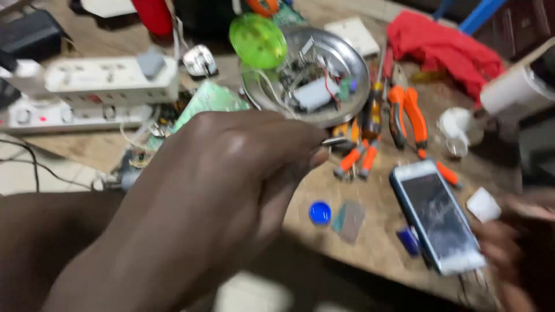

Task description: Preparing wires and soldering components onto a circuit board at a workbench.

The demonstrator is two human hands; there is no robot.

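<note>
Over the bench, landmark: round metal dish (352, 63) of electronic scraps, at the far middle of the wooden table (381, 231).
Left hand: left hand (231, 173) fills the centre of the view, fingers curled tight, pinching a small metal tip (335, 140) between thumb and forefinger.
Metal tip, place: just nearer than the dish rim, above the table.
Metal tip, axis: long axis roughly level, free end pointing right; blurred, kind cannot be told.
Right hand: right hand (520, 242) at the near right edge, well nearer than the dish; blurred, grip cannot be told.
Phone: smartphone (436, 216) lies flat, nearer and right of the dish, just beside the right hand.
Pliers: orange-handled pliers (407, 115) lie just right of the dish.
Green disc: green plastic disc (257, 39) leans at the dish's left rim.
Power strip: white power strip (110, 78) well left of the dish.
</note>
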